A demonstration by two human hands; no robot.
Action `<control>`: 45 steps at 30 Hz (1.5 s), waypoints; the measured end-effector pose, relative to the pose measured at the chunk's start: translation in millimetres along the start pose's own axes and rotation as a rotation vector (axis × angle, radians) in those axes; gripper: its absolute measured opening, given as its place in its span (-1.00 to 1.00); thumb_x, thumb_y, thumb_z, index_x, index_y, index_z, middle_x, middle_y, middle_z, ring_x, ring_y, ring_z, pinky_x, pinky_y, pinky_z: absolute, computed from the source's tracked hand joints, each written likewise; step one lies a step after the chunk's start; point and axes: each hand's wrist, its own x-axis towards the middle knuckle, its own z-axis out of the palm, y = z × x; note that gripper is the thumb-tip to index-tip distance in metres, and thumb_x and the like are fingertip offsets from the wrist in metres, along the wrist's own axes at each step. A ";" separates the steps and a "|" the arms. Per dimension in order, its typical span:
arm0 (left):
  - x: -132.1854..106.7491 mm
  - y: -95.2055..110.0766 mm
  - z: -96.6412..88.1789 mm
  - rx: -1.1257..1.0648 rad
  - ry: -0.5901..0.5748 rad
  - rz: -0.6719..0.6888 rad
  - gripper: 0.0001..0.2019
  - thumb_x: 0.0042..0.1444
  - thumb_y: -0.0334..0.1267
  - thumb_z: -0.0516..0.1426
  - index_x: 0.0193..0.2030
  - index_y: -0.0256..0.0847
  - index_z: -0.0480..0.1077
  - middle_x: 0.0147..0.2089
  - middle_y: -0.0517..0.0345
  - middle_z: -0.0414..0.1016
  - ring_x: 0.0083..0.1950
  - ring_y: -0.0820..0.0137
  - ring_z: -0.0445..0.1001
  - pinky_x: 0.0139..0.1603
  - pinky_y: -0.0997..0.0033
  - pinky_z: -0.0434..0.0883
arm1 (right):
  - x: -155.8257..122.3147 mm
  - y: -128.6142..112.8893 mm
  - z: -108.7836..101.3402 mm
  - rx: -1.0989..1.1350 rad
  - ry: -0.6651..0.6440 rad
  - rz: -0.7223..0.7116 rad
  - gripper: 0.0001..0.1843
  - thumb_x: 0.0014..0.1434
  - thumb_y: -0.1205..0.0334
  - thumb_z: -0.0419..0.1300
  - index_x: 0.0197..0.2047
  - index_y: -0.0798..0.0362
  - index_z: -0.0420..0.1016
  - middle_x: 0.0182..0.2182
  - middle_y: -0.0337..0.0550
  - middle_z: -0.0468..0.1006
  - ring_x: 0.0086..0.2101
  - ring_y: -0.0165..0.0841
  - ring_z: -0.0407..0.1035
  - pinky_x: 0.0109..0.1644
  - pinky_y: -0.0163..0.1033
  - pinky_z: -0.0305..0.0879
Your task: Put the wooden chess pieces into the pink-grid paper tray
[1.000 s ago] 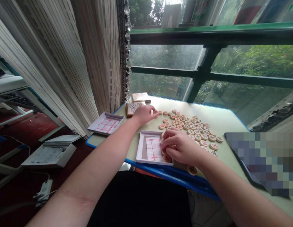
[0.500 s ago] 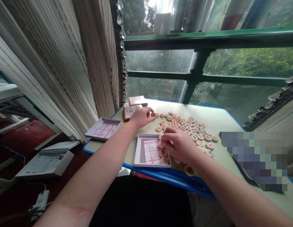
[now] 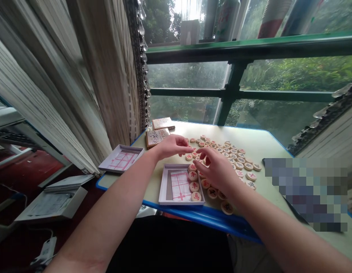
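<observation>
My left hand (image 3: 174, 146) is over the table just behind an open white box tray (image 3: 161, 185). Its fingers are curled in, and whatever they may hold is hidden. Close by on the right is my right hand (image 3: 217, 167), thumb and forefinger apart, above some Chinese chess pieces (image 3: 188, 156). I see nothing held in it. Inside the tray, round wooden pieces with red characters, such as a lower one (image 3: 196, 196), line the right side beside a folded paper board (image 3: 180, 185). Many more pieces (image 3: 240, 165) lie spread out beyond my right hand, partly covered by it.
A second shallow white tray (image 3: 123, 146) with red-lined paper is at the table's left edge. Two small decorated boxes (image 3: 157, 137) lie at the back left. A dark-edged, blurred-out object (image 3: 303, 193) lies on the right. A piece (image 3: 227, 207) sits near the front edge.
My left hand has come rightward and nearer, toward my right hand. My right hand has lifted off the tray's pieces, uncovering the upper ones. The view has shifted slightly.
</observation>
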 end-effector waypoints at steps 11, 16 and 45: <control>-5.8 9.2 -4.2 -0.046 -0.099 -0.036 -0.67 -0.14 -0.06 0.32 -0.40 -0.35 0.51 -0.56 0.19 0.43 -0.54 0.57 0.33 -0.51 0.53 0.26 | -3.4 2.3 1.8 0.011 -0.011 -0.100 -0.58 0.16 0.13 0.15 0.08 0.04 0.35 -0.28 -0.09 0.50 -0.35 -0.32 0.37 -0.29 -0.21 0.30; -4.3 7.4 -3.3 -0.042 -0.063 -0.016 -0.66 -0.17 -0.08 0.33 -0.39 -0.35 0.51 -0.52 0.16 0.46 -0.49 0.54 0.37 -0.51 0.54 0.27 | -3.0 1.3 1.2 0.026 0.050 -0.121 -0.65 0.18 0.20 0.12 0.03 0.08 0.39 -0.26 -0.06 0.49 -0.32 -0.32 0.38 -0.26 -0.21 0.32; -6.8 10.0 -2.6 -0.155 -0.195 -0.101 -0.76 -0.14 -0.25 0.31 -0.29 -0.31 0.53 -0.44 0.09 0.54 -0.47 0.56 0.36 -0.52 0.56 0.18 | -2.1 3.4 -2.0 0.149 0.070 -0.126 -0.76 0.19 0.18 0.14 -0.09 0.04 0.46 -0.26 -0.06 0.57 -0.33 -0.33 0.46 -0.25 -0.21 0.39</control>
